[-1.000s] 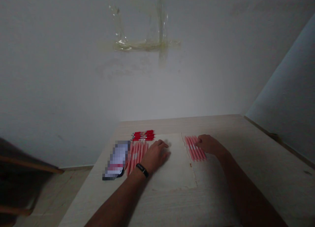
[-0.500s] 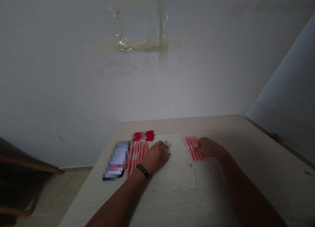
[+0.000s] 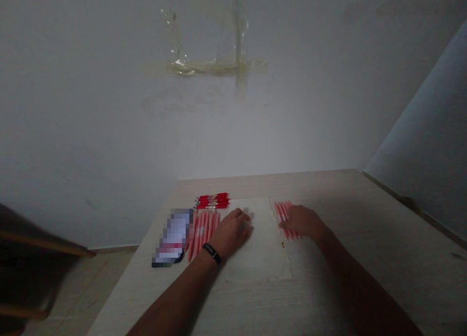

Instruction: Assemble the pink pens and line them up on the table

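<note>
On pale table [image 3: 372, 229] | 2 hands [image 3: 231, 233], pink pens [image 3: 204, 229] | taped wall [image 3: 292, 127] behind

It is dim and grey here. The wall [image 3: 277, 136] is lightest low down in the middle, just above the bench [image 3: 255, 309], and gets darker toward the corners. The bottom left is almost black. The tape [image 3: 207, 69] has little shiny spots. Soft shadows lie by the left hand [image 3: 231, 234] and the right arm [image 3: 361, 277]. The phone [image 3: 175, 234] shows as big squares. The pens [image 3: 204, 231] look a bit fuzzy. The sides look stretched.
</note>
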`<state>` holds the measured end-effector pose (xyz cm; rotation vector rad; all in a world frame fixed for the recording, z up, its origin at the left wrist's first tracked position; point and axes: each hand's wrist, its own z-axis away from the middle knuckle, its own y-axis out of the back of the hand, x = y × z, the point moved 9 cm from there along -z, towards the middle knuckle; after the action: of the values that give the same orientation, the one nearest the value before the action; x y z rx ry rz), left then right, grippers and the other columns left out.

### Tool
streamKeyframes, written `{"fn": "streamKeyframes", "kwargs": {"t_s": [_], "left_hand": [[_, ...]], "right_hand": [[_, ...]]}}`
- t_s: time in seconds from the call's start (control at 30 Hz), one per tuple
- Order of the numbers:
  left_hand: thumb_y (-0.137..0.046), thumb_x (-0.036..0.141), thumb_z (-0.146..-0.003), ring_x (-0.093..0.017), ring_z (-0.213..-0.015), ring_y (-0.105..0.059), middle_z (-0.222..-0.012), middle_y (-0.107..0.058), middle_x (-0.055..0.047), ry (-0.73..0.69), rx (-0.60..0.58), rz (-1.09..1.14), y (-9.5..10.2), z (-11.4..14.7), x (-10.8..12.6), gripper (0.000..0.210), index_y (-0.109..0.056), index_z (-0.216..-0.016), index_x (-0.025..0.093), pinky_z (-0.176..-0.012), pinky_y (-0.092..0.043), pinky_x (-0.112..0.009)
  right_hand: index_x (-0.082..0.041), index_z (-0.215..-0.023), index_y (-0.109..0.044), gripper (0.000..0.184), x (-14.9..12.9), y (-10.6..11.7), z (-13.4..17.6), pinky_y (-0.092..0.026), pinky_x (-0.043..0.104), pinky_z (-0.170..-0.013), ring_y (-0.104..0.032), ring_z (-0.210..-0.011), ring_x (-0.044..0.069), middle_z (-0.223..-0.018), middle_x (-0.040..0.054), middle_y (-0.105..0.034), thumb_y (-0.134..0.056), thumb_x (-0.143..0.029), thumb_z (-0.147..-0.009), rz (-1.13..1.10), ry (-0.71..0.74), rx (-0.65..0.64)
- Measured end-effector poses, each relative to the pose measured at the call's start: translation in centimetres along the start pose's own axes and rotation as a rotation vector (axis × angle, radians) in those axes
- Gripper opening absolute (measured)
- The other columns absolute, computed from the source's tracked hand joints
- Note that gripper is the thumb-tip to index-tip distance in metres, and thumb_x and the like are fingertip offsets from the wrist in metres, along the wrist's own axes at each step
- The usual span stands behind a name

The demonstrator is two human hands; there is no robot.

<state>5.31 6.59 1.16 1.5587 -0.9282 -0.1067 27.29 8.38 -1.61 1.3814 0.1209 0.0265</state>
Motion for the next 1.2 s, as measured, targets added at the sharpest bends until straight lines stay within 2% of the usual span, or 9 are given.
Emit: {"fn": "streamKeyframes", "kwargs": {"t_s": [0.13,0.43,0.9,1.0,1.2], "left_hand": [[-0.057,0.033,-0.091,-0.021,-0.100,-0.059,-0.109,-0.061,-0.008,0.010,-0.016,-0.003,0.0,0.0,0.1,0.022,-0.065,-0.108,0.021,-0.088,-0.051,-0.034],[-0.057,0.032,-0.091,-0.021,-0.102,-0.059,-0.109,-0.060,-0.008,0.017,-0.008,0.008,-0.1,0.1,0.0,0.022,-0.064,-0.109,0.022,-0.090,-0.050,-0.035],[-0.057,0.032,-0.091,-0.021,-0.102,-0.058,-0.109,-0.060,-0.008,0.013,-0.015,0.007,-0.2,0.1,-0.1,0.022,-0.063,-0.109,0.022,-0.089,-0.050,-0.034],[-0.057,0.033,-0.091,-0.022,-0.101,-0.058,-0.108,-0.060,-0.008,0.013,-0.010,0.003,-0.2,0.1,-0.1,0.022,-0.064,-0.109,0.022,-0.088,-0.050,-0.035],[-0.057,0.034,-0.091,-0.022,-0.101,-0.060,-0.109,-0.061,-0.008,0.028,-0.009,-0.008,-0.1,0.0,-0.1,0.022,-0.065,-0.108,0.023,-0.088,-0.050,-0.034]], "right_hand": [[-0.015,-0.088,-0.074,0.046,0.1,-0.1,0.2,-0.047,0.026,-0.070,-0.071,-0.089,0.025,-0.091,0.0154,-0.074,-0.063,-0.058,-0.082,-0.020,-0.044,-0.036],[-0.015,-0.086,-0.074,0.041,-0.4,0.6,0.6,-0.046,0.026,-0.069,-0.070,-0.091,0.025,-0.091,0.0142,-0.074,-0.065,-0.055,-0.082,-0.053,-0.058,-0.026],[-0.014,-0.088,-0.073,0.041,-0.2,0.4,0.2,-0.046,0.027,-0.069,-0.070,-0.090,0.025,-0.095,0.0148,-0.074,-0.062,-0.054,-0.085,-0.017,-0.016,-0.025],[-0.015,-0.088,-0.072,0.038,-0.1,1.3,0.5,-0.044,0.027,-0.069,-0.069,-0.089,0.024,-0.096,0.0150,-0.073,-0.058,-0.049,-0.089,-0.036,-0.040,0.015],[-0.018,-0.083,-0.069,0.032,1.8,3.6,0.9,-0.036,0.026,-0.062,-0.066,-0.080,0.020,-0.087,0.0096,-0.072,-0.050,-0.041,-0.093,-0.095,-0.167,0.167]]}}
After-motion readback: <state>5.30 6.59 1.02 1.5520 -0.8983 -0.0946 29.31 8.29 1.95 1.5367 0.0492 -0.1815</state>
